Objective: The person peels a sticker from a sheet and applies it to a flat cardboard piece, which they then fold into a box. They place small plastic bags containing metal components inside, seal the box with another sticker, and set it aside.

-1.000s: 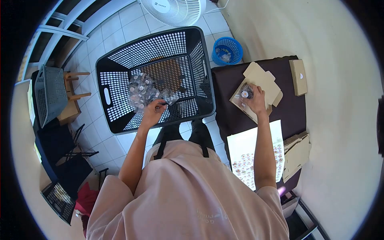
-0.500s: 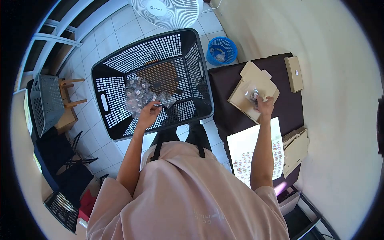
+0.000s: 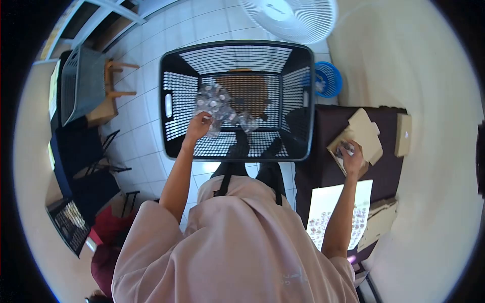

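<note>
In the head view, my left hand (image 3: 198, 127) is over the near left part of a large black basket (image 3: 237, 156), at the edge of a pile of clear plastic packets (image 3: 214, 98). Its fingers are curled and closed; whether a packet is between them I cannot make out. My right hand (image 3: 353, 160) is closed on a small clear plastic packet (image 3: 345, 148) with dark contents. It holds this packet in an open cardboard box (image 3: 365, 132) on the dark-covered table (image 3: 323, 126). The box's lid flap stands open toward the back right.
A closed cardboard box (image 3: 402, 135) lies at the table's right edge. Nearer me are a printed sheet (image 3: 323, 202) and flattened cardboard (image 3: 379, 222). A blue bin (image 3: 331, 81) and a white fan (image 3: 293, 17) stand behind. At left are a grey basket (image 3: 83, 86) and a person's maroon clothing (image 3: 106, 265).
My view has turned, shifting the basket and table to the right. My right hand has brought its packet down into the box's near left part. My left hand has moved leftward along the pile.
</note>
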A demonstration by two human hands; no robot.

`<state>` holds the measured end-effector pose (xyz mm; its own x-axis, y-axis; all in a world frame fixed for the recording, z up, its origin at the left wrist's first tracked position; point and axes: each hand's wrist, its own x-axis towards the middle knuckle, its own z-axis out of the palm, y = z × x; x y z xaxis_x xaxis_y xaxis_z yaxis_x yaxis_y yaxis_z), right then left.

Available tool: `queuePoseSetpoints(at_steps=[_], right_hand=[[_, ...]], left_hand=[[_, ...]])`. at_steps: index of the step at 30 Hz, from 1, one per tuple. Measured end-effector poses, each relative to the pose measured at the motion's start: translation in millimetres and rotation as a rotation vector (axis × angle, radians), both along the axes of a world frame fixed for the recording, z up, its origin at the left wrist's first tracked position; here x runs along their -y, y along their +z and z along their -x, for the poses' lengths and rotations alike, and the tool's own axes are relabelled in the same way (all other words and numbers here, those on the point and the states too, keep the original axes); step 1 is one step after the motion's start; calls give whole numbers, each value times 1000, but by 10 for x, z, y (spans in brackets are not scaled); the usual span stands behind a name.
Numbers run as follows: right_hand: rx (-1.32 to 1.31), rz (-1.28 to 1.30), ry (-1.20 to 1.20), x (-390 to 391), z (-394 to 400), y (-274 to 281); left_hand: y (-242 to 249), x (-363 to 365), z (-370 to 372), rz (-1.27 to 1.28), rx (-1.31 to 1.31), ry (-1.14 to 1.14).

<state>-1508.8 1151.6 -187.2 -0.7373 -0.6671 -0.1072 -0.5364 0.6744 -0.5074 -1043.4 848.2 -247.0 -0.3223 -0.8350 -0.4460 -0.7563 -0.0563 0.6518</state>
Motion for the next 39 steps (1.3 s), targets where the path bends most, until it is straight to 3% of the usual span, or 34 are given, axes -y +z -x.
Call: queuePoseSetpoints(at_steps=[2,5,7,14,17,19,22,23,25,27,29,31,33,35,37,38,39], right_hand=[[10,52,59,100,-124,133],[-191,70,42,193,-255,284],[-123,-187,-301,236,-303,306],[36,-57,56,183,-213,196],[5,-110,162,181,-270,224],[51,-36,100,249,-382,313],[-97,-155,-90,290,-499,342],[-50,-90,-59,226,-506,204],[-12,-35,-24,226,-519,181],[-125,-157,-25,180,-560,215],[-77,-211,18,96,-513,138],[33,-156,-114,283,-681,322],[-5,-216,-130,249,-686,349],[118,-199,-115,273,-684,459],[78,-160,-127,345,-713,595],[40,-125,-134,384,-726,666],[40,-114,-140,441,-764,730]], left_hand=[[-33,94,-79,-1,78,32],[-328,206,-220,19,73,40],[-637,270,-314,49,160,-5],[-1478,240,-320,71,165,-156],[-1499,122,31,11,101,-214],[-1553,11,241,-41,130,-438],[-1575,-95,584,-207,167,-534],[-1569,-128,702,-208,158,-539],[-1566,-200,894,-21,41,-224],[-1796,-228,1028,-19,8,-229],[-1692,-205,1230,8,334,-273],[-1869,-214,1311,-59,413,-359],[-2057,-269,1316,27,584,-432],[-2091,-296,1280,24,549,-391],[-1897,-182,1208,-186,376,-487],[-2634,-315,1075,-164,150,-475],[-2513,-256,1041,-153,152,-480]])
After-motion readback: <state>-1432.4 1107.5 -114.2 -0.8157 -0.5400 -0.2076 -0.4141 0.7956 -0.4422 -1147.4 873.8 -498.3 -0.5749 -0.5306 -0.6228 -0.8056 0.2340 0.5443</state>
